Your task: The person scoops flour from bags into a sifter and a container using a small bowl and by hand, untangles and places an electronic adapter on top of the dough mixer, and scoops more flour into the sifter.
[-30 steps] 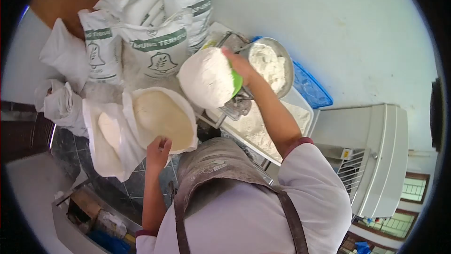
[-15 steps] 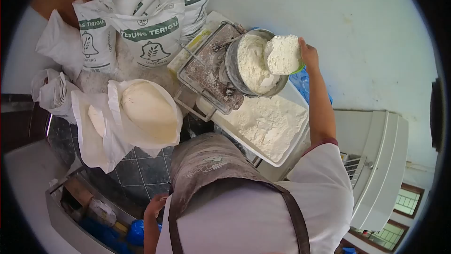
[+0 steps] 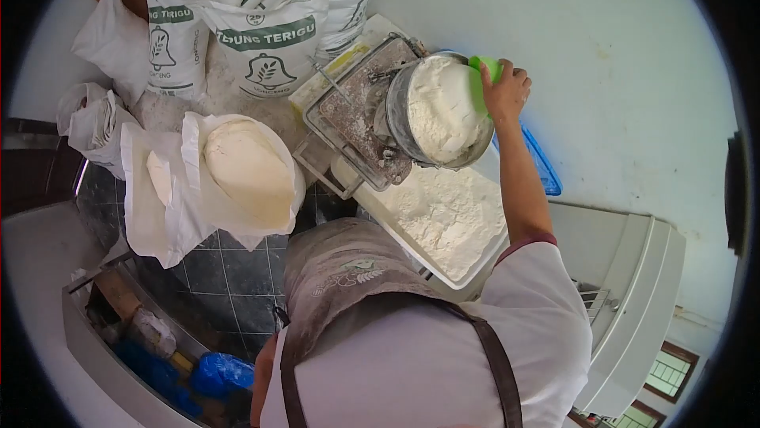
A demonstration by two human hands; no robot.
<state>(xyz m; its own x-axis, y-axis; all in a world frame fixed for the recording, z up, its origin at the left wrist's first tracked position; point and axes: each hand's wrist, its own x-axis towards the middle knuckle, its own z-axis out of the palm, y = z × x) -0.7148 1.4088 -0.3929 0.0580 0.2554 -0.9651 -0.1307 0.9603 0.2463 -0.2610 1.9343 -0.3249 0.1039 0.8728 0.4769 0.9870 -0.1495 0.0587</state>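
My right hand (image 3: 507,91) is closed round a green plastic scoop (image 3: 480,87), tipped on its side against a mound of flour (image 3: 439,107). The flour fills a round metal sieve (image 3: 398,123), mounted beside a dusty metal machine frame (image 3: 348,111). Under the sieve, a white plastic tub (image 3: 457,284) holds more loose flour (image 3: 443,218). Only a bit of my left arm (image 3: 264,372) shows at my side; the left hand is hidden.
Printed flour sacks (image 3: 269,52) are stacked at the back left. Two opened sacks (image 3: 245,167) of flour stand on the left. A blue plastic lid or crate (image 3: 542,163) leans by the wall, and a pale cabinet (image 3: 617,277) is at the right.
The scoop, heaped with flour before, has turned over and its flour now lies in the sieve. My left hand has dropped out of sight.
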